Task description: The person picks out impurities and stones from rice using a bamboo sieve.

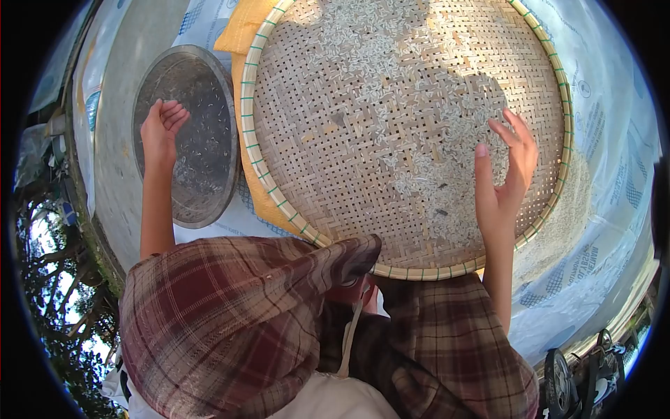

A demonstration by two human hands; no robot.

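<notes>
A large round woven bamboo tray with a green-tied rim lies in front of me. Pale rice grains are scattered over its far and right parts, with a few dark specks among them. Above the right side of the tray is my right hand, fingers apart and curved, holding nothing visible. To the left stands a dark, shallow bowl with some loose grains inside. My left hand is over the bowl's left side, its fingers curled together; whatever they may hold is hidden.
Yellow sacking sticks out under the tray's left edge. Printed white sacks cover the ground, with more grain spread on the right. Concrete runs along the left, and wheels show at lower right.
</notes>
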